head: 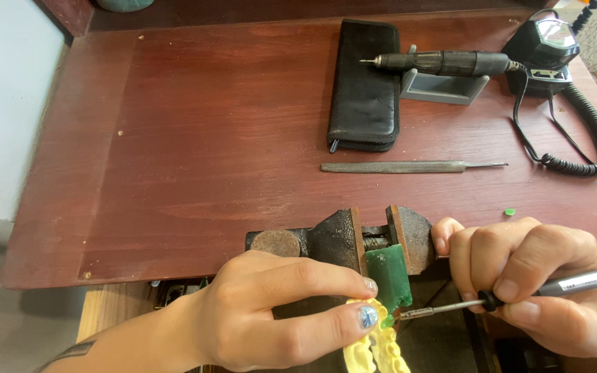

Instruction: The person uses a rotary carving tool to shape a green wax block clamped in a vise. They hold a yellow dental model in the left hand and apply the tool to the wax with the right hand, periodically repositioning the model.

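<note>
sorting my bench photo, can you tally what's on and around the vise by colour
Black: 3 - zip case, rotary handpiece, control box with coiled cord
Grey: 3 - handpiece stand, metal file, vise
Green: 2 - wax block, small bit
Yellow: 1 - dental cast
Total: 9

The counter (209, 138) is dark reddish-brown wood with a visible grain, and the vise (343, 242) on it is rusty brown, gripping a dark green block (390, 276). The dental cast (374, 349) is pale yellow. The zip case (364, 86) is black, the file (395, 166) grey, and the coiled cord (592, 131) black.
</note>
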